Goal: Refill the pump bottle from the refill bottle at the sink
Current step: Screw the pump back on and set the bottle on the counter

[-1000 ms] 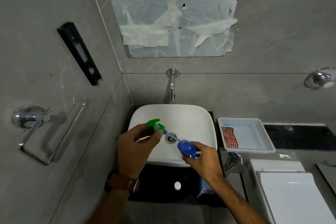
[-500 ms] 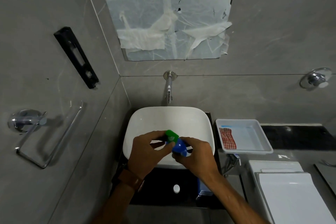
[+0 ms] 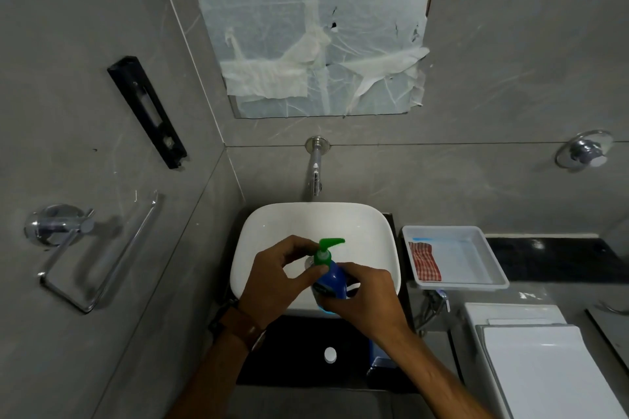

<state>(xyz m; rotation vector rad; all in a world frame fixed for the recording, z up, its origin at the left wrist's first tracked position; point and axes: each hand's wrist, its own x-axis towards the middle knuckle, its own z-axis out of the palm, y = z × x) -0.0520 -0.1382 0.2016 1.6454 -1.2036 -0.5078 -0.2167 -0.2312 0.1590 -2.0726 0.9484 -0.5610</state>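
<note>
Grey tiled walls close in around the white ceramic basin (image 3: 272,235), with a chrome wall tap (image 3: 315,170) above it. Over the basin's front half you hold the blue plastic pump bottle (image 3: 332,281), tilted slightly, its green pump head (image 3: 326,250) seated on the neck with the spout pointing right. Your right hand (image 3: 366,299) wraps the bottle's lower body, fingers curled tight against it. Your left hand (image 3: 275,279), with a brown leather watch strap (image 3: 243,323) at the wrist, pinches the green collar between thumb and fingertips. To the right, a white plastic tray (image 3: 483,284) holds a folded red checked cloth (image 3: 423,262).
</note>
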